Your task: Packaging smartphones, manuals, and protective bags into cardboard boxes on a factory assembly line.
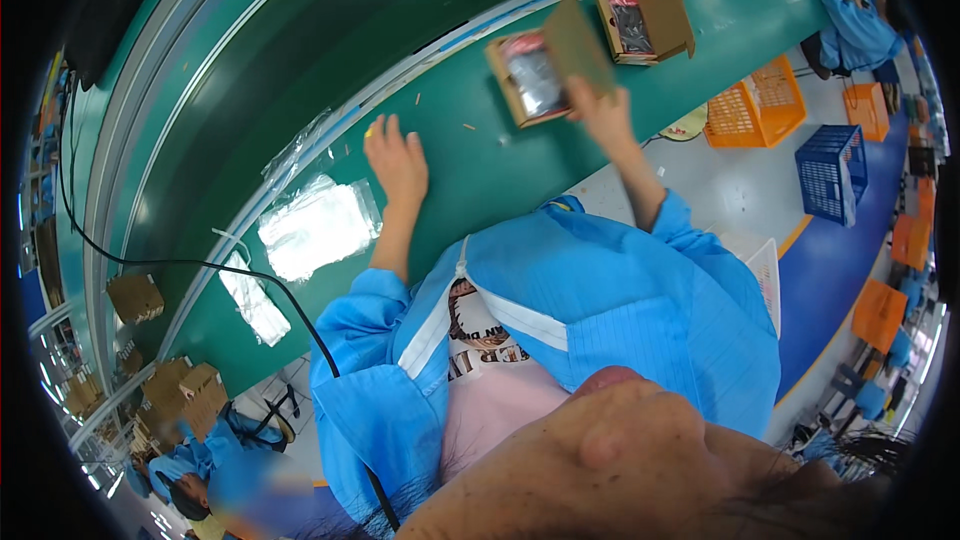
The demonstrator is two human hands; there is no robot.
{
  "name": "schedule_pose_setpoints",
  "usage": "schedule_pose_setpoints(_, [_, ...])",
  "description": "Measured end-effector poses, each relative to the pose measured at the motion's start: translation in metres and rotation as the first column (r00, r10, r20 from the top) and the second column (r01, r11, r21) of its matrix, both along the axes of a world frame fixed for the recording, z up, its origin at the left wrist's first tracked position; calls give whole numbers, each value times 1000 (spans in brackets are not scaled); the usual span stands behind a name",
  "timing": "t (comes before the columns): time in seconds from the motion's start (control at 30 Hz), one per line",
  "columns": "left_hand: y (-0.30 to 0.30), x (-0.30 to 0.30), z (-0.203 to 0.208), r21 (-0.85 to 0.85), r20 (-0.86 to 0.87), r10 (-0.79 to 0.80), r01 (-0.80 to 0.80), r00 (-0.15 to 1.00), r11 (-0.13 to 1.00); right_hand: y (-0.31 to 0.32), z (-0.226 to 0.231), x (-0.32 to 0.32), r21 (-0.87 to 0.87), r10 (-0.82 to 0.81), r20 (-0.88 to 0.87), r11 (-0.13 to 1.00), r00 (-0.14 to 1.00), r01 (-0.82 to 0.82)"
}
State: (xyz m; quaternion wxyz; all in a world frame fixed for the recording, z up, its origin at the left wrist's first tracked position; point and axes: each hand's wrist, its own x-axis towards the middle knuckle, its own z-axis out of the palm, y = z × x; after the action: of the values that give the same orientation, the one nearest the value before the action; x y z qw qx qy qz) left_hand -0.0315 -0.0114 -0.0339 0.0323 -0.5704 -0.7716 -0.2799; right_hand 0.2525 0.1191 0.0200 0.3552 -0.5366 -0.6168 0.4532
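The green desk (465, 180) carries clear plastic bags (318, 228) at left. The left hand (402, 170) is empty above it, fingers extended. The right hand (605, 122) touches the near right side of an open cardboard box (578, 48); blur hides whether it grips. The box sits on the desk, lid raised, silvery and red contents showing.

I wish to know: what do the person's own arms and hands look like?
Loose, bright blue sleeves leave the forearms partly bare. The left hand and right hand are ungloved; a small yellow patch shows on one left finger.
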Motion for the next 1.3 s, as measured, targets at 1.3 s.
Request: schedule_pose_setpoints(1.3, [15, -54, -40, -73, -245, 238, -263, 940, 962, 241, 2, 36, -82, 121, 928, 989, 353, -125])
